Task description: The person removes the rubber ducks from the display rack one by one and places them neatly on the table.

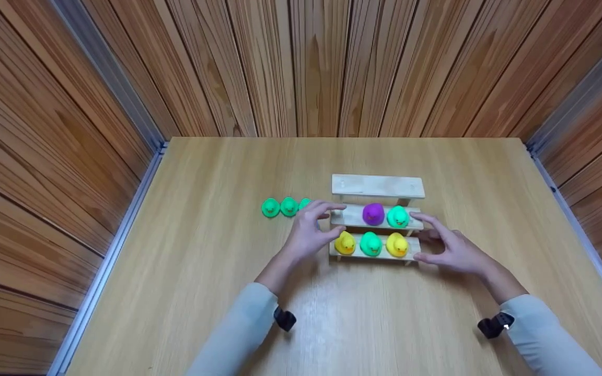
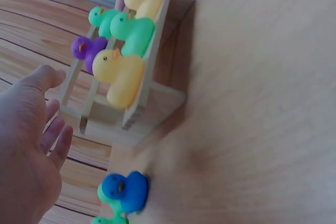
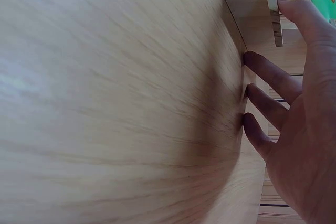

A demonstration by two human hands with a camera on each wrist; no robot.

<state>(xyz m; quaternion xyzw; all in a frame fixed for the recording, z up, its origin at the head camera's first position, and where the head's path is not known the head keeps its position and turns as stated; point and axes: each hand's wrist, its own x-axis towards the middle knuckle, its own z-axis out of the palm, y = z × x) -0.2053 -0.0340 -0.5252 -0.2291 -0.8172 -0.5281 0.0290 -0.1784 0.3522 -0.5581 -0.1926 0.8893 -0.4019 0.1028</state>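
A tiered wooden rack (image 1: pixel 378 186) bears toy ducks. On its front step sit a yellow duck (image 1: pixel 345 243), a green duck (image 1: pixel 371 244) and another yellow duck (image 1: pixel 397 244). The middle step holds a purple duck (image 1: pixel 373 214) and a green duck (image 1: pixel 398 216); the top step is bare. My left hand (image 1: pixel 309 232) is at the rack's left end, thumb and fingers spread; the left wrist view shows it holding nothing. My right hand (image 1: pixel 455 250) touches the right end with its thumb on the front step, its other fingers extended.
Left of the rack, green ducks (image 1: pixel 270 207) stand in a row on the wooden table (image 1: pixel 186 261), partly covered by the left hand. A blue duck (image 2: pixel 134 192) beside them shows in the left wrist view. Wood-plank walls (image 1: pixel 322 68) enclose the table.
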